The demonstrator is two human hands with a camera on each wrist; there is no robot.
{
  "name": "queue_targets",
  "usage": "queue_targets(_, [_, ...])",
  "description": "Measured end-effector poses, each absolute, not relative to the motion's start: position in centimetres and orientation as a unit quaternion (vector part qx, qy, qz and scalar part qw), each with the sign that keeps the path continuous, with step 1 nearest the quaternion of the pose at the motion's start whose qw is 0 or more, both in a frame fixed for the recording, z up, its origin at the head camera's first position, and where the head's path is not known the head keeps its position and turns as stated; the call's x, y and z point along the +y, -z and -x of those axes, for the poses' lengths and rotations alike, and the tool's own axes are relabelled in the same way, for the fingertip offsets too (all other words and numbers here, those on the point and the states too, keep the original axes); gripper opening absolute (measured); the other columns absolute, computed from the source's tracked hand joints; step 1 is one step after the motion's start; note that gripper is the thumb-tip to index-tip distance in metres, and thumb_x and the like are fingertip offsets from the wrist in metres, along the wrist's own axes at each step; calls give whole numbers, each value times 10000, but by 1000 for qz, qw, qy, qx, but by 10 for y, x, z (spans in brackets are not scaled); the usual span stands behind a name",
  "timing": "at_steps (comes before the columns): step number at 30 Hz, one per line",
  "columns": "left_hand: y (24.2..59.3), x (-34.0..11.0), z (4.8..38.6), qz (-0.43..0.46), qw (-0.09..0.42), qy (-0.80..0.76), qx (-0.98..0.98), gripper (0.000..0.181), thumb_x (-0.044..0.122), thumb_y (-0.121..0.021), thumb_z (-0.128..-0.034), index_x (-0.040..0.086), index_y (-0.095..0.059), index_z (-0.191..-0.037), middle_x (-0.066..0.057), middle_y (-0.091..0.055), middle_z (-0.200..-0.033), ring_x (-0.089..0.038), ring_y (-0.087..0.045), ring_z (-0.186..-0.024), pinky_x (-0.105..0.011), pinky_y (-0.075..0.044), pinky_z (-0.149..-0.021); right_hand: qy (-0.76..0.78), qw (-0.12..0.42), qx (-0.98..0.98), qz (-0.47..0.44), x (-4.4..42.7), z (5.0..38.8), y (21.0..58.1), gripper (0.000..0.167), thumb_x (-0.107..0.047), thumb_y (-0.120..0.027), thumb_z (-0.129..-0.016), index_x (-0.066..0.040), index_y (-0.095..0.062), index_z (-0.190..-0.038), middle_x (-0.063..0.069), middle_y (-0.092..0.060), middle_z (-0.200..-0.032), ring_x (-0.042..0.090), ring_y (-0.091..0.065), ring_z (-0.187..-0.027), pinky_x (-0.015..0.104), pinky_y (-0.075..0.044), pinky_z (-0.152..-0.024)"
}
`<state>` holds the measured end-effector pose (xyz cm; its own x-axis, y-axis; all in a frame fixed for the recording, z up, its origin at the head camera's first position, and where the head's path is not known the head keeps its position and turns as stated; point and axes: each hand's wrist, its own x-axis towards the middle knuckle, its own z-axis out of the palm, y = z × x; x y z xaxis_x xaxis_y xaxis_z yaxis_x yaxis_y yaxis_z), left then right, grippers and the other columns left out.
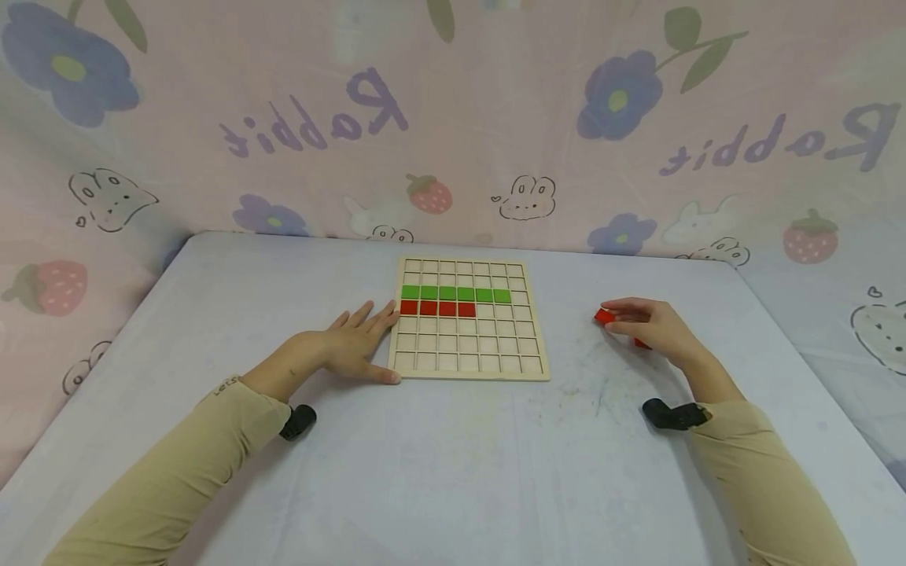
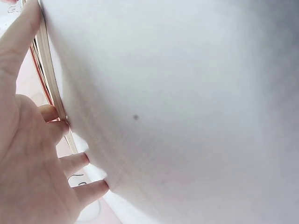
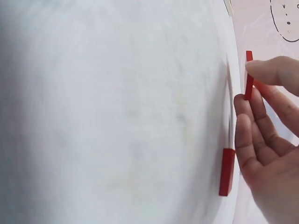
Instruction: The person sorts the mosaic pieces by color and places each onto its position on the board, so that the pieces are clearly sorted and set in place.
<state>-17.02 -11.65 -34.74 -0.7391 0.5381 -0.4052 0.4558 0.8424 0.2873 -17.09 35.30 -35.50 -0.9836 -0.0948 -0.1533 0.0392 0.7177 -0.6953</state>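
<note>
A wooden grid board (image 1: 467,376) lies on the table, with a row of several green square tiles (image 1: 456,294) and, just below it, a row of several red tiles (image 1: 438,309). At the board's left edge my left hand (image 1: 350,346) rests with fingers spread, fingertips and thumb touching the frame. Off to the right, my right hand (image 1: 654,326) pinches a red tile (image 3: 249,77) between thumb and fingers, held slightly above the table. Another red tile (image 3: 227,172) lies on the table beneath that hand, partly hidden by it in the head view.
The white-covered table (image 1: 467,472) meets a patterned cloth (image 1: 453,141) with rabbits, flowers and strawberries behind and at the sides. Black wrist devices (image 1: 665,414) show at both sleeve cuffs. Faint smudges mark the tabletop right of the board.
</note>
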Motion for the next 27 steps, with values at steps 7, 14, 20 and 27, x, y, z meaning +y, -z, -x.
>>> queue_targets(7, [345,-117,169,-267,244,-86,928,1011,564,-608,-869,42,-61,-1540,-132,54,-1619,-409,47,-1468,-605,-28,-1160,359,83,929,25,344,172,353,503,-323,-661,-910,-78,-555,-1336,190,-585,-1293,11,-564,-946,193,-486,-747])
queue_targets(14, [346,-117,169,-267,245,-86,928,1014,569,-605,-869,49,-53,-1542,-125,63,-1619,-404,57,-1469,-601,-23,-1162,367,86,925,41,335,175,351,498,-288,-655,-918,-65,-541,-1348,197,-555,-1330,315,-546,-1155,180,-457,-792])
queue_targets(20, [346,-117,171,-269,248,-84,927,1020,576,-601,-868,61,-39,-1545,-109,84,-1618,-390,79,-1470,-592,-8,-1166,380,88,920,49,329,178,352,489,-250,-662,-915,-60,-541,-1349,183,-554,-1345,302,-546,-1161,113,-444,-800])
queue_targets(27, [347,-118,171,-270,251,-87,925,1022,579,-595,-871,48,-38,-1542,-117,85,-1618,-395,78,-1469,-605,-7,-1160,394,88,913,55,316,182,353,471,-232,-665,-912,-62,-554,-1338,175,-576,-1315,278,-556,-1137,113,-462,-803])
